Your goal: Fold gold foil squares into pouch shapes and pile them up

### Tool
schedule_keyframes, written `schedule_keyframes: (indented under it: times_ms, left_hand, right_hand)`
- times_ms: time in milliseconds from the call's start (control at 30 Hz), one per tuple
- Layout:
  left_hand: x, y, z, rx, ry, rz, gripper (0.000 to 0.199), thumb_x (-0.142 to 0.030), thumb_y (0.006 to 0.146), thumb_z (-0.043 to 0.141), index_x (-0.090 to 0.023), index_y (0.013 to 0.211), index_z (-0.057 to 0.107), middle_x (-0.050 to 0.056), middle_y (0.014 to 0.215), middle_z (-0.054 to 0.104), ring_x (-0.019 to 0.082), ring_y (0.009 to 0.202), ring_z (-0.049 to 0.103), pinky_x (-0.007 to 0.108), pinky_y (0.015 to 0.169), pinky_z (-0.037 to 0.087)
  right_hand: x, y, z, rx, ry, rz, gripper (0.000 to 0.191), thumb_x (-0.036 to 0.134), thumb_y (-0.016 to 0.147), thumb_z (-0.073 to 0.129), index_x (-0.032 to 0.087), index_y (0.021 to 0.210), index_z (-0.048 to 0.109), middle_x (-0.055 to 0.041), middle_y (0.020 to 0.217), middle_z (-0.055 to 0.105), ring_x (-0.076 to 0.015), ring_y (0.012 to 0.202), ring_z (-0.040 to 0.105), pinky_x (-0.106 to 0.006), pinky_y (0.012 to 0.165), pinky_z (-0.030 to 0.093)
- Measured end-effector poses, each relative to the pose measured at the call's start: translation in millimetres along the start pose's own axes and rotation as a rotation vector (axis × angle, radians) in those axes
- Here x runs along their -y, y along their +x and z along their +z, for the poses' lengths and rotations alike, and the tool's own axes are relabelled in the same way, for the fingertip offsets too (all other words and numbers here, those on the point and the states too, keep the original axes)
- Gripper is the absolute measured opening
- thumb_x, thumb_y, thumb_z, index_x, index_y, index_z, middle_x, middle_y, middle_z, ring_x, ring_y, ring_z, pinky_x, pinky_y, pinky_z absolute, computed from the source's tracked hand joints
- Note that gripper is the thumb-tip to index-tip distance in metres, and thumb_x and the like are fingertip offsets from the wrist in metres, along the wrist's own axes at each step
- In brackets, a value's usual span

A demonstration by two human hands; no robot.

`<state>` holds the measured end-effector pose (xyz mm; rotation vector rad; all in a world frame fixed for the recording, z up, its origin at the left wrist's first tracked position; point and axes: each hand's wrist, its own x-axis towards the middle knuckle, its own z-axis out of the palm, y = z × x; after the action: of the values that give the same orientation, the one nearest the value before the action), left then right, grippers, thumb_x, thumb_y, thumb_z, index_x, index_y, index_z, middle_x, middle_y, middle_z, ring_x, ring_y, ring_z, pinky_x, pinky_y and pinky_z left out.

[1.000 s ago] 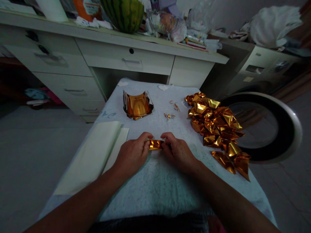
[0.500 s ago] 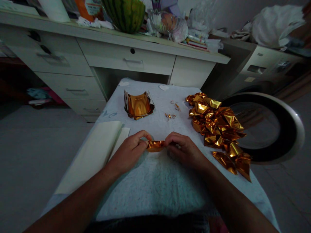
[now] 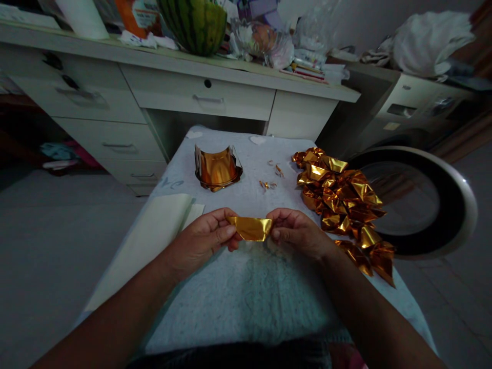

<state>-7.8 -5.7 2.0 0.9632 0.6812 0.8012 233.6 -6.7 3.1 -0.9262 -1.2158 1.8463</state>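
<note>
Between my hands is a small folded piece of gold foil paper, boat-shaped with a wide top edge and a narrower bottom. My left hand pinches its left end between thumb and fingers. Its right tip is pinched by my right hand. Beyond them stands a stack of gold foil sheets, curved upright. Small twisted gold strips lie to the right of that stack. A heap of folded gold foil pieces covers the right side of the table.
Pale paper sheets lie at the left on the cloth-covered table. A washing machine with its round door swung out stands at the right. Behind is a white desk bearing a cut watermelon and plastic bags.
The foil piece has been raised slightly and turned, so its broad bright face now shows. Both hands have rotated with it, the right fingers now uncurled more around the tip.
</note>
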Motion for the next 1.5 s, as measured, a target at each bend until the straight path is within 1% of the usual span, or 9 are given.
schedule_keyframes:
  times_ms: [167, 333, 400, 567, 733, 867, 1067, 1267, 1500]
  left_hand:
    - [4.3, 1.9, -1.8, -0.026, 0.035, -0.046, 0.028, -0.036, 0.077, 0.074, -0.018, 0.091, 0.059, 0.0, 0.072, 0.062, 0.012, 0.061, 0.055, 0.025, 0.059, 0.041]
    - [3.9, 3.1, -3.4, -0.049, 0.201, 0.034, 0.023, -0.034, 0.079, 0.073, -0.016, 0.092, 0.065, -0.001, 0.077, 0.056, 0.01, 0.068, 0.05, 0.022, 0.063, 0.038]
    - [3.1, 3.5, -3.3, -0.044, 0.192, 0.051, 0.024, -0.034, 0.077, 0.074, -0.016, 0.091, 0.067, 0.0, 0.082, 0.056, 0.01, 0.071, 0.05, 0.023, 0.064, 0.037]
    - [4.7, 2.8, -4.9, -0.048, 0.185, 0.0, 0.023, -0.036, 0.077, 0.074, -0.017, 0.087, 0.066, -0.002, 0.072, 0.055, 0.011, 0.069, 0.05, 0.023, 0.063, 0.036]
    - [5.8, 1.2, -6.0, -0.02, 0.142, 0.006, 0.02, -0.031, 0.075, 0.077, -0.017, 0.081, 0.065, -0.001, 0.076, 0.059, 0.011, 0.072, 0.053, 0.023, 0.067, 0.039]
    - [5.4, 2.1, -3.9, -0.001, 0.117, -0.003, 0.02, -0.03, 0.074, 0.077, -0.016, 0.08, 0.064, -0.002, 0.07, 0.06, 0.01, 0.066, 0.053, 0.022, 0.062, 0.039]
    - [6.1, 4.4, -0.8, 0.03, 0.094, -0.014, 0.021, -0.029, 0.073, 0.078, -0.016, 0.079, 0.064, -0.002, 0.067, 0.063, 0.009, 0.062, 0.055, 0.021, 0.06, 0.041]
    - [5.6, 4.1, -3.3, -0.014, 0.116, 0.008, 0.02, -0.03, 0.074, 0.077, -0.016, 0.078, 0.063, -0.003, 0.065, 0.063, 0.008, 0.06, 0.055, 0.02, 0.059, 0.041]
    - [4.9, 4.5, -1.1, -0.015, 0.188, 0.016, 0.015, -0.025, 0.075, 0.073, -0.016, 0.077, 0.061, -0.002, 0.065, 0.062, 0.009, 0.06, 0.054, 0.021, 0.058, 0.042]
  right_hand:
    - [-1.0, -1.2, -1.0, 0.022, -0.024, 0.005, 0.033, 0.035, 0.069, 0.084, 0.017, 0.088, 0.064, 0.0022, 0.075, 0.062, -0.0072, 0.059, 0.052, -0.019, 0.053, 0.041]
    - [-2.8, -0.5, -1.1, 0.028, -0.031, -0.051, 0.032, 0.038, 0.071, 0.083, 0.019, 0.085, 0.062, 0.0024, 0.078, 0.058, -0.0084, 0.063, 0.051, -0.02, 0.055, 0.041]
    - [-2.8, -0.8, -1.1, 0.042, -0.039, -0.052, 0.031, 0.037, 0.072, 0.082, 0.018, 0.085, 0.062, 0.002, 0.079, 0.058, -0.0087, 0.064, 0.051, -0.02, 0.056, 0.041]
    - [-2.1, -2.1, -1.5, 0.088, -0.002, -0.059, 0.029, 0.036, 0.073, 0.081, 0.017, 0.086, 0.062, 0.0016, 0.079, 0.059, -0.0087, 0.065, 0.052, -0.021, 0.058, 0.041]
    - [-2.2, -1.8, -1.8, 0.108, -0.001, -0.034, 0.03, 0.035, 0.073, 0.082, 0.016, 0.087, 0.063, 0.0019, 0.076, 0.061, -0.0078, 0.062, 0.052, -0.02, 0.057, 0.042]
    - [-2.9, -1.5, -1.3, 0.129, 0.015, -0.021, 0.03, 0.033, 0.074, 0.082, 0.016, 0.089, 0.062, 0.0021, 0.076, 0.063, -0.0069, 0.06, 0.053, -0.019, 0.056, 0.043]
    - [-5.5, -1.3, -0.9, 0.116, 0.042, 0.004, 0.031, 0.031, 0.072, 0.083, 0.015, 0.088, 0.061, 0.0024, 0.074, 0.066, -0.0062, 0.058, 0.057, -0.018, 0.055, 0.045]
    - [-5.0, -0.5, -1.2, 0.126, 0.065, 0.004, 0.028, 0.033, 0.077, 0.08, 0.015, 0.089, 0.062, -0.0001, 0.072, 0.07, -0.0086, 0.061, 0.063, -0.02, 0.059, 0.051]
    - [-7.0, 1.4, -0.7, 0.076, -0.035, -0.035, 0.024, 0.035, 0.078, 0.078, 0.017, 0.084, 0.063, 0.0015, 0.069, 0.065, -0.0079, 0.058, 0.058, -0.02, 0.057, 0.046]
